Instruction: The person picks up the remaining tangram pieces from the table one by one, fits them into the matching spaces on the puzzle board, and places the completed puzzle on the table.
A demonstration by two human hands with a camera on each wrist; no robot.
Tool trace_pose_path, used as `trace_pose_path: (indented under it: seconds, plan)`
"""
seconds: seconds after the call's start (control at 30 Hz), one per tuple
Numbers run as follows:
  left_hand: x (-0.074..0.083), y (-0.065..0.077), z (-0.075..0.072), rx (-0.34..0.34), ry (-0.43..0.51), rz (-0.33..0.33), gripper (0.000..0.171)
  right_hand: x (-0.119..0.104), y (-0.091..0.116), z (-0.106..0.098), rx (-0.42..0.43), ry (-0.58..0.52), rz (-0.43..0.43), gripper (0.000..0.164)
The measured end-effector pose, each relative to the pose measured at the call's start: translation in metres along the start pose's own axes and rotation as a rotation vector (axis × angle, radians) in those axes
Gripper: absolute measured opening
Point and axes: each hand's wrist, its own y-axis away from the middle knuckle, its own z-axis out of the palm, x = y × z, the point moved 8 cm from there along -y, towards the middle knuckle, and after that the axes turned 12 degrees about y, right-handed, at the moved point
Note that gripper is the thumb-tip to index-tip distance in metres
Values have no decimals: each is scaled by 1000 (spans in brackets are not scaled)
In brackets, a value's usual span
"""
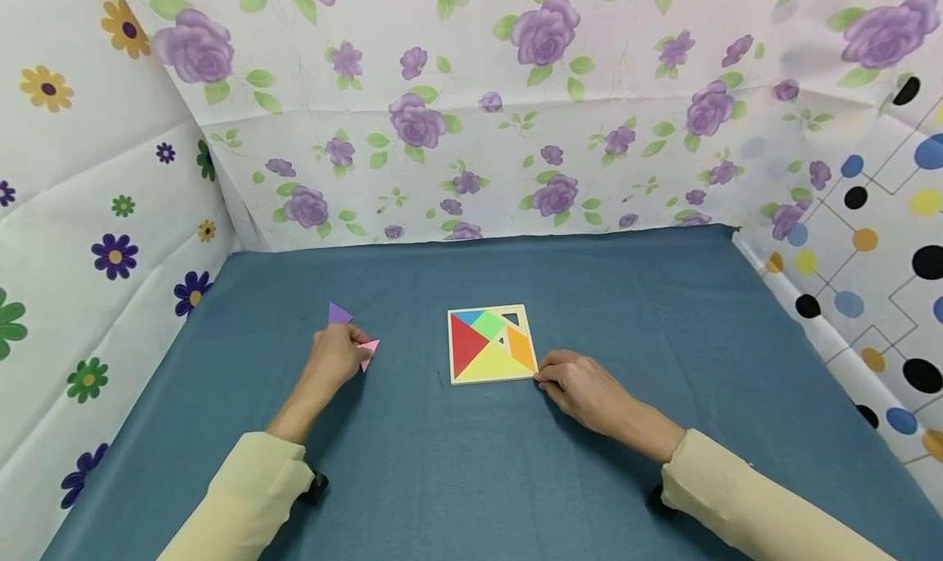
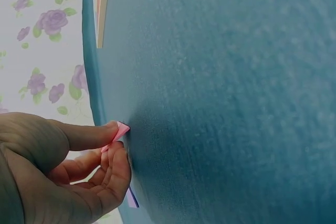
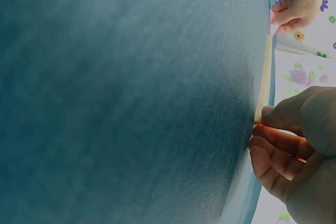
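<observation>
While right hand (image 1: 587, 391) at board (image 1: 494, 380) edge, cloth (image 1: 411, 344) gap to pink triangle (image 1: 370, 351)

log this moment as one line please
left hand: pinches pink triangle | right hand: holds puzzle board by corner | purple triangle: on blue cloth

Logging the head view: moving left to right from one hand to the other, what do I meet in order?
Left hand → pink triangle → red triangle → green square → orange piece → right hand.
</observation>
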Motion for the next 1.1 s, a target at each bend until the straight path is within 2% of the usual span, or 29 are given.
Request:
trace_pose_path:
  seconds: [0.23,0.5,0.8,1.1]
  plan:
    - [4,2,-4,11,-5,30,15,-1,0,0,-5,-5,-2,15]
    - [7,4,-6,8,-12,15,18,-1,0,-1,-2,-4,-6,14]
    - [16,10,-7,-27,32,20,24,-1,0,0,-6,-2,-2,14]
    - [23,15,-7,-45,82,30,22,-2,0,0,-9,6,-4,15]
